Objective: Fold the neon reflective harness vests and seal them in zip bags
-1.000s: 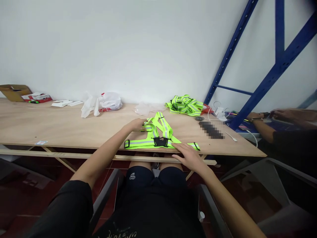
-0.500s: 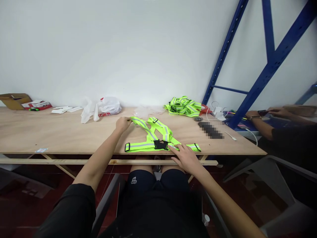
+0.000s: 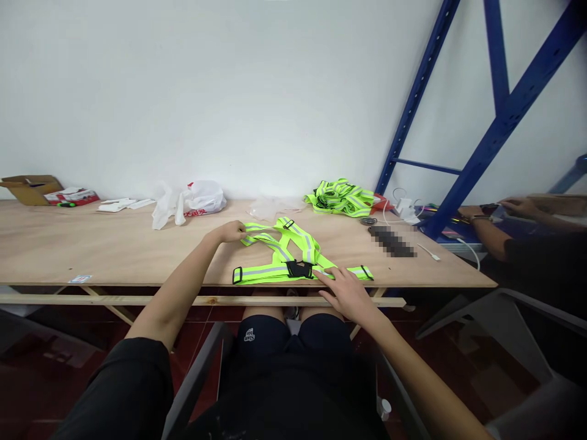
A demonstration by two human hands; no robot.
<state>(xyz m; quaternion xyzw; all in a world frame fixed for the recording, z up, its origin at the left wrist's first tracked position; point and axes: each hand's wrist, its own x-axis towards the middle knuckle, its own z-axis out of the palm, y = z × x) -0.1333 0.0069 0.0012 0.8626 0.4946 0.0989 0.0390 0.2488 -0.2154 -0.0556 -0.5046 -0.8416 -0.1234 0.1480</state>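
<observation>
A neon-yellow reflective vest (image 3: 310, 245) made of straps with grey stripes lies at the table's front edge. Its black buckle (image 3: 299, 269) sits in the waist strap, which lies folded along the edge. My left hand (image 3: 232, 231) is closed on the upper left shoulder strap, fingers pinched round it. Flat on the right part of the waist strap, beside the buckle, rests my right hand (image 3: 347, 291) with its fingers stretched out.
Behind the vest a heap of similar reflective straps (image 3: 342, 198) lies by the wall. A white plastic bag (image 3: 204, 198), a cardboard box (image 3: 32, 188) and a white cable (image 3: 429, 252) are on the table (image 3: 123, 250). A blue metal frame (image 3: 499, 122) stands right, near another person's arm (image 3: 490, 235).
My left hand has moved slightly down, and the strap in it has opened into a wider loop. My right hand stays on the waist strap.
</observation>
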